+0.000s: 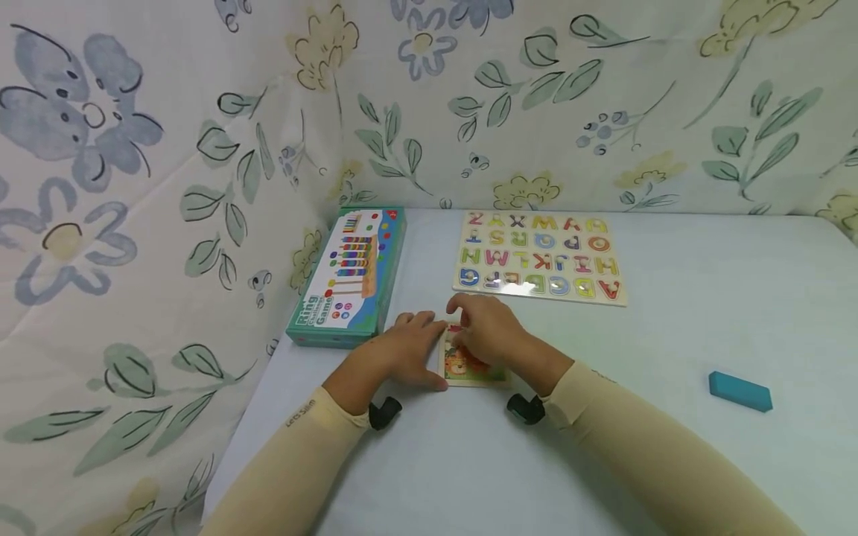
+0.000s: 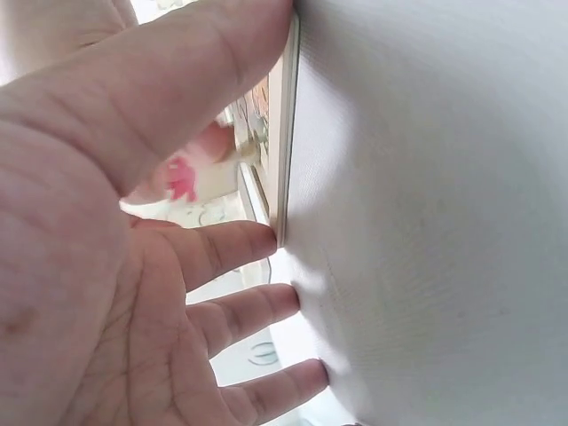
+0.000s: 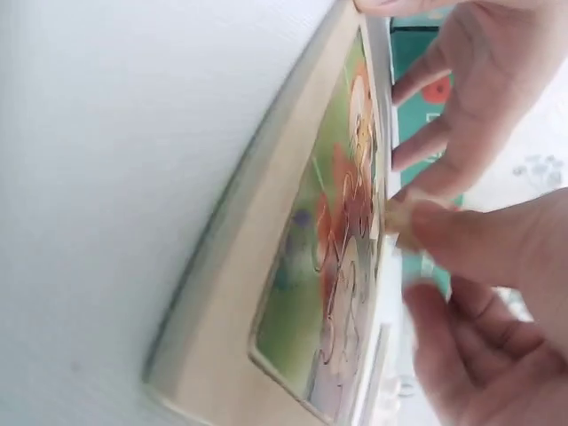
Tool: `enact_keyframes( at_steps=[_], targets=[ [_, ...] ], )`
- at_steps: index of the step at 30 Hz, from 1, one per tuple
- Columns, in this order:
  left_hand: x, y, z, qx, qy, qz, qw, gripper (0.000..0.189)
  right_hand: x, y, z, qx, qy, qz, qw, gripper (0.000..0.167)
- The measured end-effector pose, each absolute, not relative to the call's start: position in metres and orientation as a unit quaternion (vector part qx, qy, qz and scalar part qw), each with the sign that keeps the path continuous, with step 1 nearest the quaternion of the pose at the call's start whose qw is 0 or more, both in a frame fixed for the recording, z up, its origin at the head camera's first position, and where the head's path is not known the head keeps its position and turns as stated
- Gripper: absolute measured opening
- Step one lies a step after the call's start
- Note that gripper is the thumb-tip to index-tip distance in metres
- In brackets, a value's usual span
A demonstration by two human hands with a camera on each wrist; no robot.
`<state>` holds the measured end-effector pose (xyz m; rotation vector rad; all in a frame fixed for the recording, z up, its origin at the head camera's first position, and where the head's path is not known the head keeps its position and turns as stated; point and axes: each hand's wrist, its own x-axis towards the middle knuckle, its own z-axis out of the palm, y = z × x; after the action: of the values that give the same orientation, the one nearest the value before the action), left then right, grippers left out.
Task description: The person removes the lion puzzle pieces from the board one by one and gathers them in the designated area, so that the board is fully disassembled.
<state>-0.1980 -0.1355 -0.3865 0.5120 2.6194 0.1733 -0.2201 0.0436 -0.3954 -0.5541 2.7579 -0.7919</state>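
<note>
Pale wood is showing on a small piece [image 3: 404, 222] that the right hand [image 1: 492, 331] is pinching in its grip, close to the puzzle board [image 1: 456, 365] (the hand is hiding part of the picture). Ungrasping, fingers spread, the left hand [image 1: 409, 353] is touching the board's edge. Around them on the table [image 1: 442, 461], a green game box [image 1: 348, 283] is lying left, an alphabet board [image 1: 543, 257] behind, a teal block [image 1: 740, 391] well apart rightward.

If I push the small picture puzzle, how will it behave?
The small picture puzzle should stay stiff: its thick frame looks wooden and straight-edged. It will probably slide rather than roll or tip, since it lies flat on the table. Tilting it might loosen pieces, as cut lines run across the picture.
</note>
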Motion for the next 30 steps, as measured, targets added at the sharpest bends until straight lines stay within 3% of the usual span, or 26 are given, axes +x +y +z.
enact_keyframes(
  at_steps=[9,13,21,30],
  targets=[
    [-0.198,-0.137,-0.390,0.188,0.952,0.067,0.232,0.103,-0.232,0.083,-0.381,-0.158,0.910,-0.368,0.110,0.022],
    [-0.198,-0.139,-0.389,0.185,0.951,0.069,0.237,0.103,-0.236,0.114,-0.379,-0.142,0.920,-0.346,0.118,0.015],
    [-0.198,-0.143,-0.387,0.184,0.950,0.069,0.242,0.102,-0.240,0.150,-0.397,-0.121,0.927,-0.314,0.164,0.015],
    [-0.199,-0.142,-0.391,0.189,0.949,0.073,0.241,0.102,-0.234,0.154,-0.411,-0.143,0.945,-0.265,0.126,0.015]
  ],
)
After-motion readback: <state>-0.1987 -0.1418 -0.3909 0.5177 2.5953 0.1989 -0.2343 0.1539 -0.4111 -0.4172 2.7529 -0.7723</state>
